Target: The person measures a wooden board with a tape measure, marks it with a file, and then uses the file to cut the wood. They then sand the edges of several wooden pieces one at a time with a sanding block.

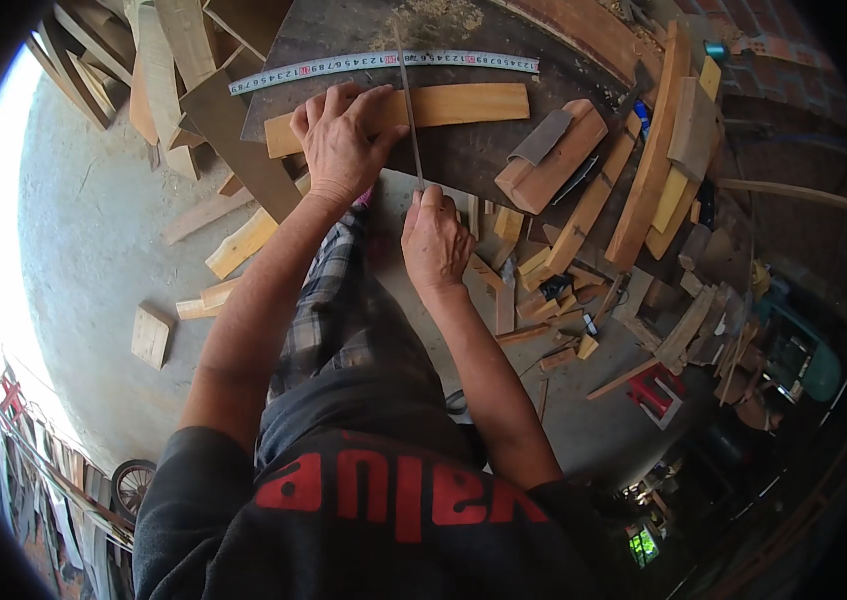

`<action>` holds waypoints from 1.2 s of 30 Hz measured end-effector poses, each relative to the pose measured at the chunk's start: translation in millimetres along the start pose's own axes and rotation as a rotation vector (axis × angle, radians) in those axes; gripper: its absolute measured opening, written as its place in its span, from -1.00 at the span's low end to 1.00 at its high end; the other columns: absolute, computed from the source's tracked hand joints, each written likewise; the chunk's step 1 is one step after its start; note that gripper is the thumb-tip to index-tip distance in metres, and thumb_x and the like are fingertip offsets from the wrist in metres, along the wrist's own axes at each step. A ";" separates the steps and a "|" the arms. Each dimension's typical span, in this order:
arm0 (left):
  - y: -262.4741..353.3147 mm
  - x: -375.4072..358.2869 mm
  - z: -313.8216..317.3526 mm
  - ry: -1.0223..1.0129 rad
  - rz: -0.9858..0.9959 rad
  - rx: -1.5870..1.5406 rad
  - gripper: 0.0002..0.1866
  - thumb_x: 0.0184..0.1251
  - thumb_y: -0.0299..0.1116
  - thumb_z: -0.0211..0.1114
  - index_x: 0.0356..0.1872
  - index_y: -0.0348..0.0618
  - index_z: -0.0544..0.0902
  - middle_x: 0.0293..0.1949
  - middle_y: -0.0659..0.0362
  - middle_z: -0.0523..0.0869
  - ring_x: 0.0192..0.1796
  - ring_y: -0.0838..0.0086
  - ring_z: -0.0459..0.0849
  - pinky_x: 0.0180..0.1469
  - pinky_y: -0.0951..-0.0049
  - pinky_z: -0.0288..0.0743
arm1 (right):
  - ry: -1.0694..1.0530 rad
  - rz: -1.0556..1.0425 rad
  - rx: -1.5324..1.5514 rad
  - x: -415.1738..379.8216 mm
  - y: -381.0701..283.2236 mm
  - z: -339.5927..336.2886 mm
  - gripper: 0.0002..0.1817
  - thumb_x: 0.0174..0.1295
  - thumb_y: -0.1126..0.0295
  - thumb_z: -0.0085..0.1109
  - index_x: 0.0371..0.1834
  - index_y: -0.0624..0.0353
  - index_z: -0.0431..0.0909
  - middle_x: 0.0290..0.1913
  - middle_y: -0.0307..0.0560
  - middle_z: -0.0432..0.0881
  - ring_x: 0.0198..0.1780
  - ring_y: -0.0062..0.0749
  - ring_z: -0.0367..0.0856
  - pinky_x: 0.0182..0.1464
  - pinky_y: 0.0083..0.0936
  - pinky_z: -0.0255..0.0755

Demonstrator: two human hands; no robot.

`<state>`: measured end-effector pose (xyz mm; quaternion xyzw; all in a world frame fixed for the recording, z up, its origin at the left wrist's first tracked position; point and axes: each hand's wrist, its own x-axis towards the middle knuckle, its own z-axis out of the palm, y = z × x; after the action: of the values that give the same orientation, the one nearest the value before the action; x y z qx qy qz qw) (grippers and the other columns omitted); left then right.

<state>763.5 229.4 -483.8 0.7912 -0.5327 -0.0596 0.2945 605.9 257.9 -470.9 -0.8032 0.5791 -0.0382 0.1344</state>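
Observation:
A flat strip of light wood (473,104) lies crosswise on the dark worktop (343,40). My left hand (343,140) presses down on it, fingers bent over its far edge and thumb pointing right. My right hand (437,240) is closed in a fist round the near end of a thin, long saw (409,100), seen edge-on. Its blade crosses over the wood strip just right of my left hand, and the handle is hidden in my fist. Beyond the strip, a measuring tape (343,63) with printed numbers lies along the worktop.
On the worktop's right sits a wooden block (553,155) with a dark piece on it. Long boards (649,150) lean farther right. Several offcuts (543,300) litter the floor there. Planks (168,80) stand at the upper left, and a loose block (151,335) lies on the concrete.

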 end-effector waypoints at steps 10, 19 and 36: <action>3.4 0.0 -3.3 -0.005 -0.021 -0.003 -0.46 0.06 0.05 0.47 0.13 0.26 0.68 0.08 0.24 0.59 0.20 0.21 0.44 0.34 0.11 0.08 | 0.033 -0.004 0.007 28.9 -11.0 3.1 -0.77 0.48 0.23 -0.04 -0.22 0.17 0.34 -0.35 0.15 0.64 -0.41 0.13 0.70 -0.42 -0.03 0.56; 1.3 -0.1 -0.3 0.008 -0.014 -0.010 -0.47 0.06 0.04 0.47 0.12 0.26 0.68 0.07 0.25 0.59 0.19 0.22 0.44 0.32 0.12 0.09 | -0.004 0.006 0.009 29.0 -10.4 0.9 -0.77 0.47 0.24 -0.03 -0.22 0.18 0.33 -0.31 0.18 0.66 -0.38 0.12 0.71 -0.40 -0.06 0.56; -1.9 0.7 0.0 0.009 -0.012 -0.034 -0.48 0.07 0.03 0.47 0.11 0.25 0.68 0.06 0.25 0.59 0.19 0.21 0.44 0.32 0.12 0.08 | 0.027 0.011 -0.032 18.6 -7.0 7.7 -0.78 0.46 0.23 -0.01 -0.22 0.15 0.35 -0.35 0.12 0.67 -0.41 0.06 0.72 -0.42 -0.09 0.58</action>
<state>765.3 229.3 -484.7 0.7895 -0.5257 -0.0669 0.3097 620.0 243.8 -478.3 -0.8015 0.5858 -0.0390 0.1140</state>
